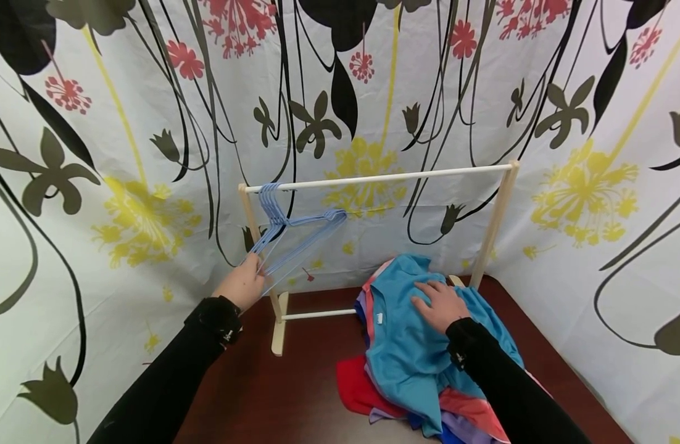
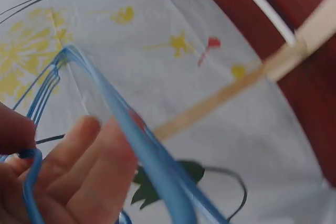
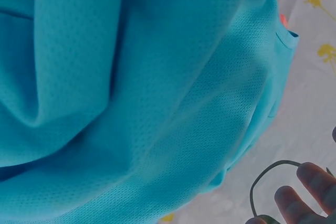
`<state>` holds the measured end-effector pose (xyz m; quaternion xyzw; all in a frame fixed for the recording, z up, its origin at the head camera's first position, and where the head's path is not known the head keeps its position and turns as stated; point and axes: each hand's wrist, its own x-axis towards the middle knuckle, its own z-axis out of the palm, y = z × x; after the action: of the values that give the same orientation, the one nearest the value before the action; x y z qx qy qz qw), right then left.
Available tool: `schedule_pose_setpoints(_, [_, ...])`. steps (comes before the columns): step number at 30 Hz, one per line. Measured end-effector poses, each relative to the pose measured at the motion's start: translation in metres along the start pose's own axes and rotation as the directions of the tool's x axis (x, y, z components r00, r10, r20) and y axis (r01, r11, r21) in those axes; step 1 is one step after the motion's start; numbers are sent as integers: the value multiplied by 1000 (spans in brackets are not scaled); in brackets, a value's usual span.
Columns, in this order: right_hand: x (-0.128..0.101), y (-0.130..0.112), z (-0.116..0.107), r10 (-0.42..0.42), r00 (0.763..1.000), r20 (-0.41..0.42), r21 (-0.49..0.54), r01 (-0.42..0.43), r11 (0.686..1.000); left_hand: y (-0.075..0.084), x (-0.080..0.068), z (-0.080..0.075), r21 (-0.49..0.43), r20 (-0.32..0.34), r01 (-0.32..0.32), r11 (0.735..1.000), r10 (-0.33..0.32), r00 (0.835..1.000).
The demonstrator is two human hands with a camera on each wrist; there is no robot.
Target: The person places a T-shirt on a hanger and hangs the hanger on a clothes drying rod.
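Two sides closed in: I see the flowered curtain (image 1: 151,123) filling the upper frame and both edges, leaving only the dark red table (image 1: 273,394) at lower centre as open room.
Rack: the wooden rack (image 1: 379,179) stands mid-frame against the curtain; its rail is bare from the centre to the right post.
Clothes pile: the teal shirt (image 1: 406,351) tops a heap of red, pink and purple cloth at lower centre right, touching the rack's right foot; the layers under it are mostly covered.
Hangers: the blue hangers (image 1: 295,234) hang bunched at the rail's left end, swung toward the left.
Left hand: my left hand (image 1: 244,285), left of centre, has its fingers curled round the hangers' lower wires.
Right hand: my right hand (image 1: 441,303) lies flat on the teal shirt, fingers spread; the right wrist view shows only fingertips at its lower right corner.
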<state>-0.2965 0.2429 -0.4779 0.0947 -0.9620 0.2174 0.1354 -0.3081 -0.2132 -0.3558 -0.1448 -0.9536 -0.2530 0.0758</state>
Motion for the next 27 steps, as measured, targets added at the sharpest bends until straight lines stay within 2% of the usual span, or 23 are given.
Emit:
schedule_pose_setpoints(2, [0, -1, 0, 5, 1000, 6, -1, -5, 1000, 4, 0, 0, -104, 101, 42, 994, -31, 994])
schedule_pose_setpoints(4, [-1, -1, 0, 13, 1000, 12, -1, -13, 1000, 8, 0, 1, -207, 180, 87, 975, -50, 982])
schedule_pose_setpoints(6, [-1, -1, 0, 21, 1000, 18, -4, -20, 1000, 10, 1, 4, -294, 227, 126, 947, -59, 972])
schedule_pose_setpoints(8, [-1, -1, 0, 27, 999, 21, -4, -27, 1000, 12, 3, 7, -347, 244, 145, 927, -60, 968])
schedule_pose_setpoints(11, [-2, 1, 0, 37, 999, 26, 0, -37, 999, 13, 5, 12, -363, 230, 154, 919, -73, 971])
schedule_pose_setpoints(20, [-6, 3, 5, 35, 998, 48, 12, -35, 999, 17, 4, 27, -251, 109, 119, 961, -95, 990])
schedule_pose_setpoints(23, [-8, 4, 7, 25, 999, 40, 21, -26, 999, 21, 1, 29, -253, 64, 111, 961, -98, 993])
schedule_pose_setpoints(27, [-9, 8, 12, 9, 1000, 22, 50, -10, 999, 25, -5, 35, -263, 38, 109, 958, -103, 994])
